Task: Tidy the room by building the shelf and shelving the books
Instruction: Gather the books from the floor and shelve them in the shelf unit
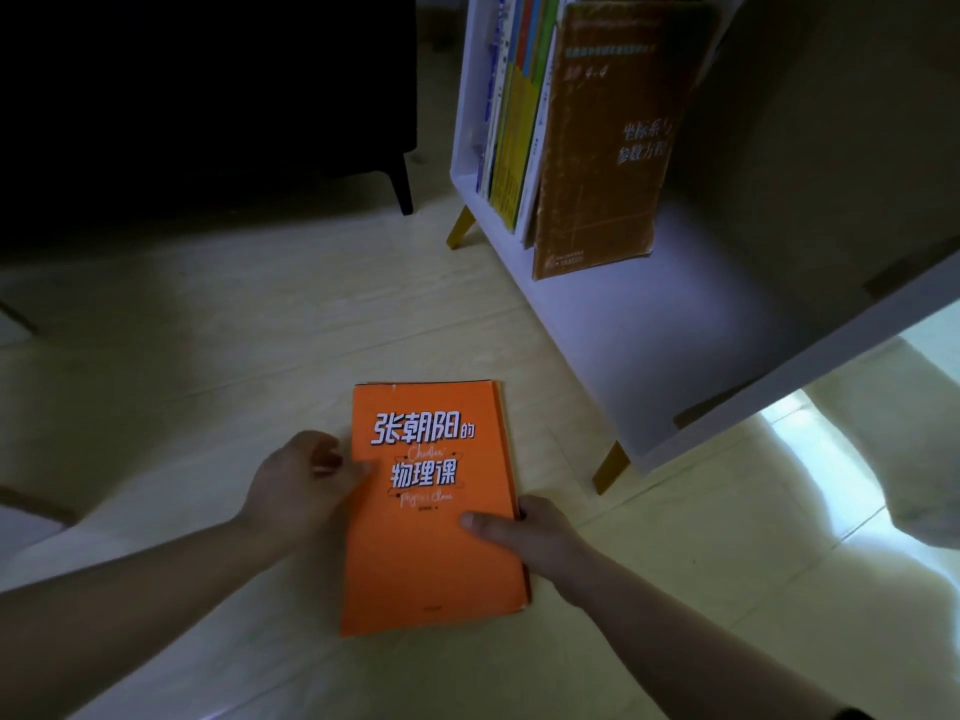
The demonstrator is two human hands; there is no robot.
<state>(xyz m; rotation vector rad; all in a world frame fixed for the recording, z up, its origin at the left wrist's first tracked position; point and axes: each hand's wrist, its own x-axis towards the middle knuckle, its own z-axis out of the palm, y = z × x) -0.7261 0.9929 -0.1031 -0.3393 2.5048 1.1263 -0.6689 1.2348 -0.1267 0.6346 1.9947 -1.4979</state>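
Note:
An orange book (pixel 431 553) with white Chinese title lettering is held face up above the pale floor, between both hands. My left hand (pixel 298 483) grips its left edge, thumb on the cover. My right hand (pixel 524 530) grips the right edge, thumb lying across the cover and fingers under it. Beyond the book stands a white shelf (pixel 649 356) on yellow legs. Several books (pixel 519 122) stand at its left end, and a brown-orange book (pixel 602 148) leans against them.
A dark cabinet (pixel 208 96) on black legs stands at the left. The right part of the shelf's board is bare. Pale wood-look floor (pixel 208 356) spreads around the book; bright light falls on the floor at the right.

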